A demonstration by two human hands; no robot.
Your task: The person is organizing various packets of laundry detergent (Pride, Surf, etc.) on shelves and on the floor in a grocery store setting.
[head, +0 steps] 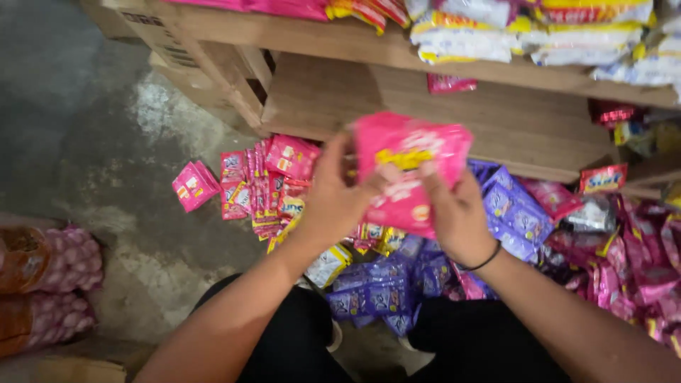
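Bare forearms and black-clad knees fill the bottom of the view, nearest the camera, with the person crouched over a grey concrete floor point(92, 142). Above and behind stands a wooden shelf unit point(454, 106), its upper board loaded with white and yellow packets point(496, 32). Beneath it, a wide heap of sachets spreads across the floor: a purple pile point(397, 284) just in front of the knees, pink and red ones point(624, 269) off to the right, and a row of pink sachets point(266, 181) standing on edge to the left. One small pink sachet point(193, 186) lies apart from that row on the bare concrete. At the far left edge sits a bundle in pink patterned cloth point(50, 284).

Both hands are raised over the heap, holding a stack of pink sachets point(411, 167) between them, clear of the floor and in front of the shelf's lower board. The left hand point(335, 195) has its fingers curled closed around the stack's left edge. The right hand point(457, 213), with a thin black band at the wrist, pinches the stack's lower right side, thumb pressed on the front face.
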